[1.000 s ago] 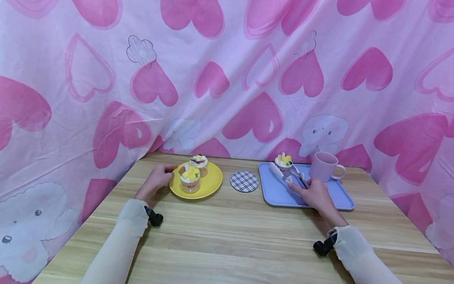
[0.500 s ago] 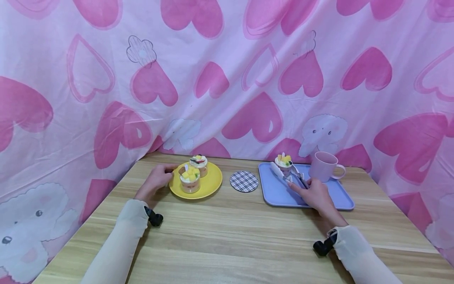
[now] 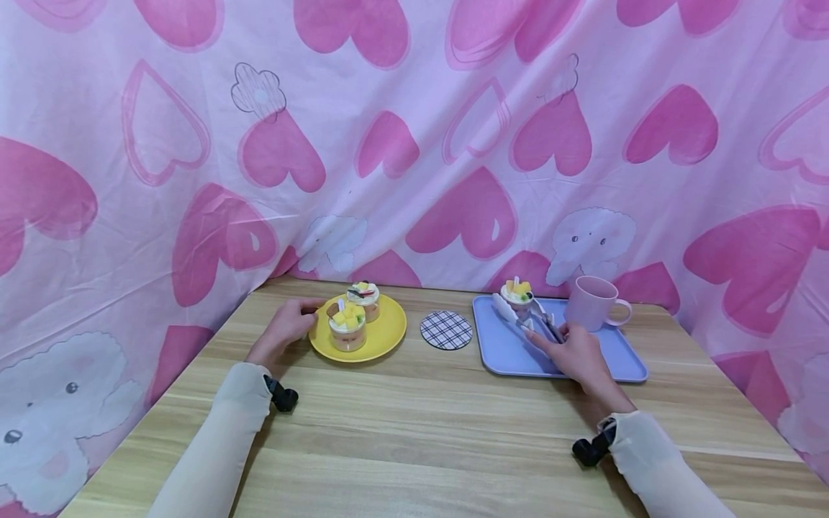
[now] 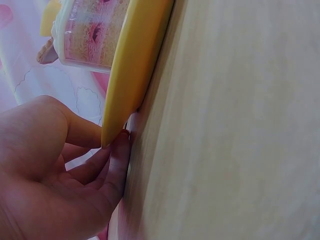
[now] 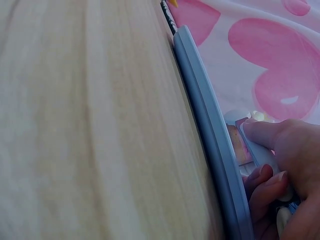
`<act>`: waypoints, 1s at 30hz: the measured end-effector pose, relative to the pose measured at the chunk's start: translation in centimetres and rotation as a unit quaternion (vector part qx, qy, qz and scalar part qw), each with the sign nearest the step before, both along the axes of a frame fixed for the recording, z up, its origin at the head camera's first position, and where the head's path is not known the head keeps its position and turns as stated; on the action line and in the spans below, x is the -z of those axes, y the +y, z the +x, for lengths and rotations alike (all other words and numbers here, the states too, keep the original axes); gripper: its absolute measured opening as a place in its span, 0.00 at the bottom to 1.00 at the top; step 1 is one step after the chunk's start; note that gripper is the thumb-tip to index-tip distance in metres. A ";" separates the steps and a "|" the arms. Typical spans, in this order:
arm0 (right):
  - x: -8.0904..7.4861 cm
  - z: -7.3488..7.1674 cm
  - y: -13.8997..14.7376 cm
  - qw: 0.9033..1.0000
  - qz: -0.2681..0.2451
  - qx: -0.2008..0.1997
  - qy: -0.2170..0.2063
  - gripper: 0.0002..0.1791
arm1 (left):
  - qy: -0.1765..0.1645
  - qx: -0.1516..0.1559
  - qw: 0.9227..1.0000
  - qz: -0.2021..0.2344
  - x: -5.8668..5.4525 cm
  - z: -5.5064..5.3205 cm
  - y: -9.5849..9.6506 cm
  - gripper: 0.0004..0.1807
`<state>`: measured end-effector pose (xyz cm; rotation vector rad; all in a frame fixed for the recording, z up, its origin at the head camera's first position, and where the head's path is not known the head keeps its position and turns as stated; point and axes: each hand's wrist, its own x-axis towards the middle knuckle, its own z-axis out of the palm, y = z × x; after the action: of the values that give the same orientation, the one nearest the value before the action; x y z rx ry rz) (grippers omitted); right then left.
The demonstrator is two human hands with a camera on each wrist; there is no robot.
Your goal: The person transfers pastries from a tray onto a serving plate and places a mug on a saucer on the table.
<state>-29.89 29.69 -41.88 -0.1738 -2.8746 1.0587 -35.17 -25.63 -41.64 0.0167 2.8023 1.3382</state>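
- Clear round dessert cup with layered cake, white cream and yellow fruit topping [image 3: 517, 293]: over the tray's far left part, between the 2 ends of the white-and-grey tongs [image 3: 505, 310]. Base hidden; contact with the tray cannot be told.
- Risk 1: the cup could slip or tip if the tongs' ends bear on it unevenly or low, as the topping looks top-heavy.
- Risk 2: too hard a squeeze might push the cup out of the tongs.
- Right hand [image 3: 578, 354]: mostly closed, thumb laid along the tongs, fingers bent about them; firmness of grip not readable.
- Flat rectangular blue tray with raised rim [image 3: 512, 356]: under the tongs. Pink handled mug [image 3: 591, 306] stands near the right hand; a sideways swing could knock it.
- Left hand [image 3: 285, 327]: nearly closed, pinching the rim of the round yellow plate [image 3: 387, 334], thumb above, fingertips below.
- Risk 3: lifting that rim would probably slide the 2 clear dessert cups [image 3: 347, 333] on it.
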 end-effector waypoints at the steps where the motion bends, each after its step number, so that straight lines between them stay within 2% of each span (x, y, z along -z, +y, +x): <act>1: 0.0 0.0 -0.1 1.000 0.000 -0.002 0.003 0.50 | -0.001 0.000 1.000 -0.001 0.0 0.0 0.0 0.30; 12: -0.2 0.2 -0.8 1.000 -0.007 -0.012 0.010 0.49 | 0.003 0.005 1.000 0.011 -0.2 0.2 0.1 0.30; 19: -0.4 0.3 -1.4 1.000 -0.003 -0.020 0.013 0.47 | 0.005 0.005 1.000 0.004 -0.4 0.4 0.1 0.30; 24: -0.5 0.4 -1.8 1.000 -0.002 -0.021 0.010 0.46 | 0.021 0.012 1.000 0.004 -0.2 0.4 0.0 0.30; 30: -0.4 0.5 -2.4 0.999 0.002 -0.026 0.018 0.45 | 0.017 0.009 1.000 0.005 0.0 0.1 -0.2 0.30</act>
<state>-29.39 27.34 -41.48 -0.0783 -2.8633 1.0530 -35.07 -25.79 -41.66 0.0672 2.8161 1.3615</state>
